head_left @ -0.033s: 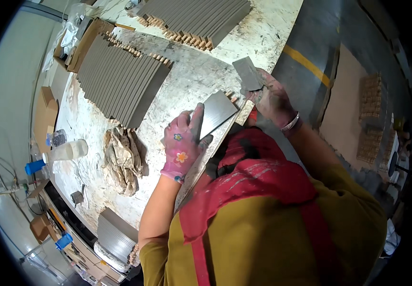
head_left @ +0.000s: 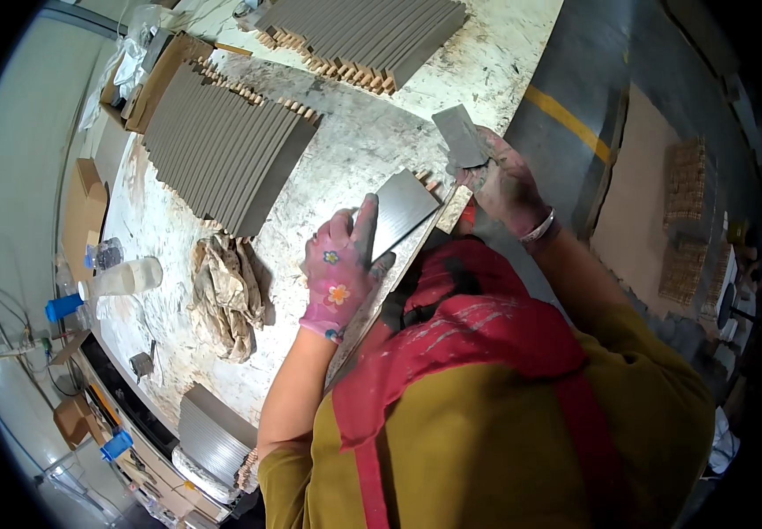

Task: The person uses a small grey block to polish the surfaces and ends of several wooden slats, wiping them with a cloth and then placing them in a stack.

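Grey rectangular plate with brushed, shiny face (head_left: 405,214): lying aslant on the pale, stained table (head_left: 345,132), close by the near edge; small tan wooden pegs (head_left: 429,184) jutting from the end away from the left hand.

Left hand in pink flower-print glove (head_left: 338,260): touching the plate's left end, forefinger stretched out, thumb by the near side; pinching or only pressing, impossible to tell.

Right hand in pink, grey-smeared glove (head_left: 508,185): closed round the lower end of a flat, dull-grey rectangular piece (head_left: 458,134), raised beside the table edge, apart from the plate.

Plate weight and stiffness: probably moderate to lift, rigid, unlikely to bend under finger pressure.

Plate surface: smooth-looking, so likely slippery under soiled gloves.

Weak spots: pegs, likely easiest to knock or snap; corners, likely to chip if dropped.

Where to take hold: best by the 2 long sides near the middle; better not by the pegs.

Dull-grey piece: apparently stiff and light enough for 1 hand.

Near edge: just beside the plate, with some risk of tipping off if pushed toward the red apron (head_left: 478,331).

Open room: mostly beyond the plate, up to 2 limits, a slanting row of grey peg-ended slabs (head_left: 226,145) to the left and a similar grey row (head_left: 363,35) at the far side; crumpled tan cloth (head_left: 222,295) left of the left hand.
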{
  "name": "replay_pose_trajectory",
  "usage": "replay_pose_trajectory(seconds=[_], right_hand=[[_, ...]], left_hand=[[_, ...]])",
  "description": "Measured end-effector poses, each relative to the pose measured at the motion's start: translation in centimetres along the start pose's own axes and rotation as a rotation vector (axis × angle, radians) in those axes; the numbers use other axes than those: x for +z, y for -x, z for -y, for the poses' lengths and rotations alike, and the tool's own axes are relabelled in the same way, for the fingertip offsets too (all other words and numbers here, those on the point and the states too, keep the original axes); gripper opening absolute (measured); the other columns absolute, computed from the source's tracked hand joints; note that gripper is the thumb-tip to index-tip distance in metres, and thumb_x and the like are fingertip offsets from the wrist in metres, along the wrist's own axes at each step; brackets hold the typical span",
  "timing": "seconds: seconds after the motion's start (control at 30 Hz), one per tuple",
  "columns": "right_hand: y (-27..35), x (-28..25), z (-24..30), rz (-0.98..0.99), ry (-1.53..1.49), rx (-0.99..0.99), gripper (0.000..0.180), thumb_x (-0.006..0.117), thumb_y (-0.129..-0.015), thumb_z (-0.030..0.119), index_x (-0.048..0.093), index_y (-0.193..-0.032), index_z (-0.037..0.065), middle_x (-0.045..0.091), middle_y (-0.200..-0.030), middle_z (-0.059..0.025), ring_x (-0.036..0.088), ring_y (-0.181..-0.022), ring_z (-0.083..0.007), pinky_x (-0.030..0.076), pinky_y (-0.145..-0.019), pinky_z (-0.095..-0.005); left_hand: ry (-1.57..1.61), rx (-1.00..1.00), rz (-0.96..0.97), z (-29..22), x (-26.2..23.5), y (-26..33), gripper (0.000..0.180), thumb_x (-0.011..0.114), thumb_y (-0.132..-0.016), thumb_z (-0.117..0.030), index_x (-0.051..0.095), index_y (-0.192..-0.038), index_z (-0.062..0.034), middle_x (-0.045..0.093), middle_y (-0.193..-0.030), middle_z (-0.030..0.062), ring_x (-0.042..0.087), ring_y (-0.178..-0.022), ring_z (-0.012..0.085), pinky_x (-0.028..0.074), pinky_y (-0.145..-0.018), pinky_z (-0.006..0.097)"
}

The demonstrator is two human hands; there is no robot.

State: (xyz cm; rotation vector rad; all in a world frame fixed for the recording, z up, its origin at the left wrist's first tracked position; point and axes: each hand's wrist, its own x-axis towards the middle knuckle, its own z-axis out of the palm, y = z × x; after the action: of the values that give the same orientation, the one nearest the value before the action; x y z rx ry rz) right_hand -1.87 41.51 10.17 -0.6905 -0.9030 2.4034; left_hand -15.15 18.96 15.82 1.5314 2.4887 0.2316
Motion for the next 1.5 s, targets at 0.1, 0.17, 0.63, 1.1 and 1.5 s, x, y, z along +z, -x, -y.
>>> replay_pose_trajectory(seconds=[0.1, 0.17, 0.63, 1.1, 1.5], right_hand=[[-0.3, 0.3, 0.3, 0.03, 0.021, -0.03, 0.041, 0.037, -0.103, 0.033, 0.052, -0.126, 0.002, 0.059, -0.114, -0.0097, 0.056, -0.101, -0.0188, 0.047, -0.091, -0.0351], [-0.4, 0.7, 0.0, 0.021, 0.005, -0.012, 0.04, 0.037, -0.103, 0.032, 0.051, -0.127, 0.002, 0.059, -0.113, -0.0096, 0.056, -0.1, -0.0189, 0.047, -0.09, -0.035], [-2.1, 0.5, 1.2, 0.248, 0.075, 0.251, 0.042, 0.049, -0.099, 0.022, 0.044, -0.138, 0.006, 0.055, -0.127, -0.0079, 0.053, -0.115, -0.0186, 0.042, -0.102, -0.041], [-8.6, 3.7, 3.0, 0.397, 0.651, 0.163, 0.048, 0.062, -0.094, 0.024, 0.051, -0.132, -0.003, 0.062, -0.118, -0.0108, 0.059, -0.106, -0.0164, 0.048, -0.092, -0.0289], [-14.1, 7.8, -2.4, 0.543, 1.422, -0.377, 0.044, 0.065, -0.089, 0.036, 0.058, -0.123, 0.008, 0.06, -0.116, -0.0226, 0.061, -0.104, -0.0402, 0.05, -0.089, -0.0439]], left_hand=[[-0.01, -0.03, -0.042, -0.1, 0.8, 1.0, 0.087, 0.078, -0.073, -0.04, 0.041, -0.146, -0.0112, 0.054, -0.122, 0.0152, 0.058, -0.104, 0.0346, 0.048, -0.087, 0.044], [0.012, -0.034, -0.219, 0.0, 1.2, 1.1, 0.091, 0.078, -0.072, -0.043, 0.039, -0.146, -0.0065, 0.055, -0.122, 0.0149, 0.058, -0.104, 0.0339, 0.048, -0.085, 0.044], [-0.127, -0.189, -0.391, 4.6, -1.4, -1.2, 0.093, 0.065, -0.081, -0.06, 0.036, -0.146, -0.0005, 0.038, -0.148, 0.0236, 0.033, -0.139, 0.0402, 0.02, -0.116, 0.051], [-0.102, -0.341, -0.287, 6.8, 1.7, -4.4, 0.071, 0.073, -0.08, -0.035, 0.047, -0.14, -0.0069, 0.054, -0.129, 0.0157, 0.053, -0.117, 0.0355, 0.045, -0.097, 0.044], [0.025, -0.37, -0.233, 4.8, 2.5, -6.3, 0.073, 0.075, -0.075, -0.034, 0.049, -0.138, -0.0071, 0.057, -0.127, 0.0156, 0.054, -0.115, 0.0372, 0.046, -0.098, 0.044]])
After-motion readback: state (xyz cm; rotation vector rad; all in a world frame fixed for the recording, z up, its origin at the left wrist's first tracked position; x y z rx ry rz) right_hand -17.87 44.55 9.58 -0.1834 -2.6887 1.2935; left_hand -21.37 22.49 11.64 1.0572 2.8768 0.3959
